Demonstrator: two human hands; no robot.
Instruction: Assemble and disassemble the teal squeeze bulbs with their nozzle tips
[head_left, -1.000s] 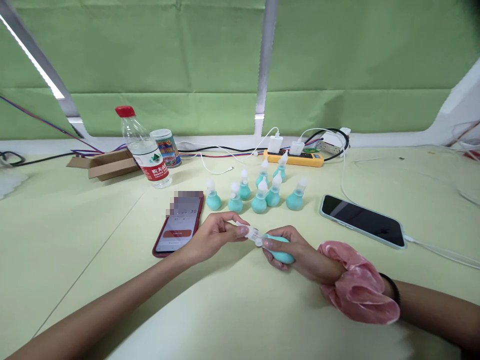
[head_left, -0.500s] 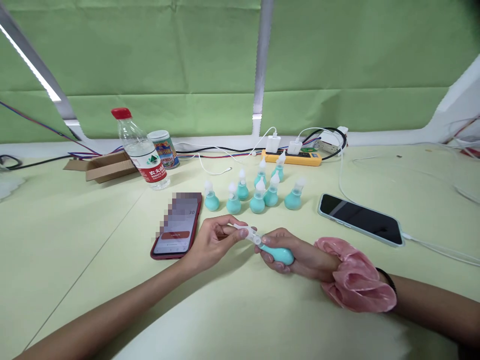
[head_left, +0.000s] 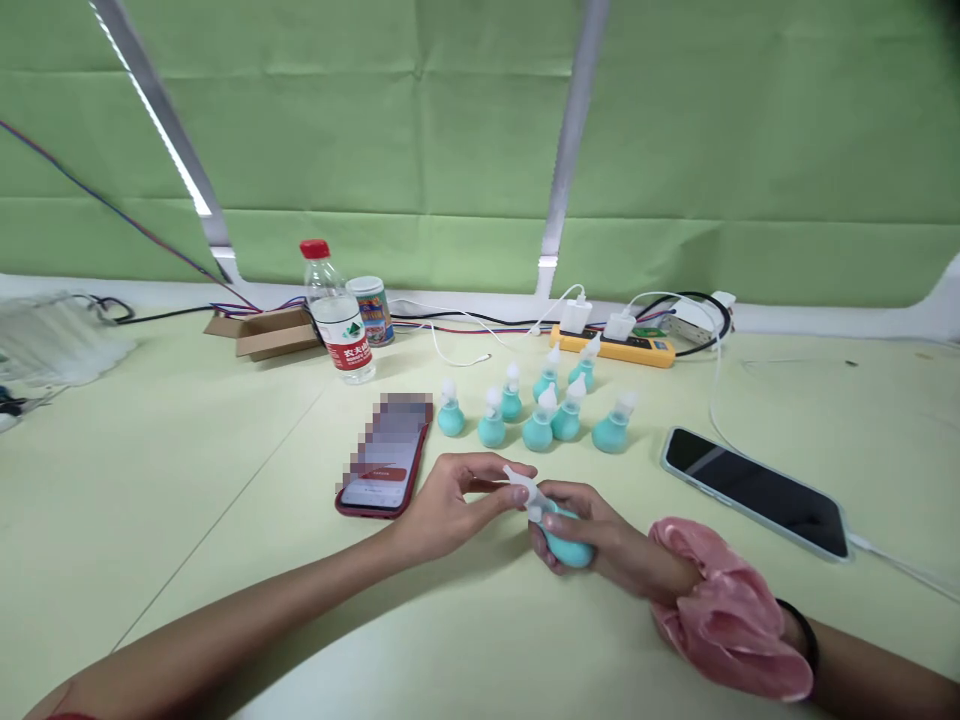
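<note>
My right hand [head_left: 600, 535] is wrapped round the teal rubber bulb of a nasal aspirator [head_left: 568, 545], its thumb on the bulb's upper side near the neck. Between thumb and fingertips, my left hand [head_left: 457, 505] pinches the translucent white nozzle [head_left: 532, 492], which meets the neck of the bulb and tilts up to the left. Fingers hide part of the joint. Beyond my hands, several like aspirators with teal bulbs and pale tips stand upright in a loose group, among them a nasal aspirator [head_left: 538, 430] near the front.
A red-cased phone [head_left: 379, 490] lies left of my hands, and a charging phone [head_left: 757, 490] lies to the right. Farther back are a water bottle [head_left: 341, 330], a can [head_left: 373, 310], an open cardboard box [head_left: 277, 335] and a yellow power strip [head_left: 637, 347] with cables.
The bulb in my right hand was pressed flat and narrow; now it looks round. The nozzle has tilted more upright against its neck. The camera view has swung left.
</note>
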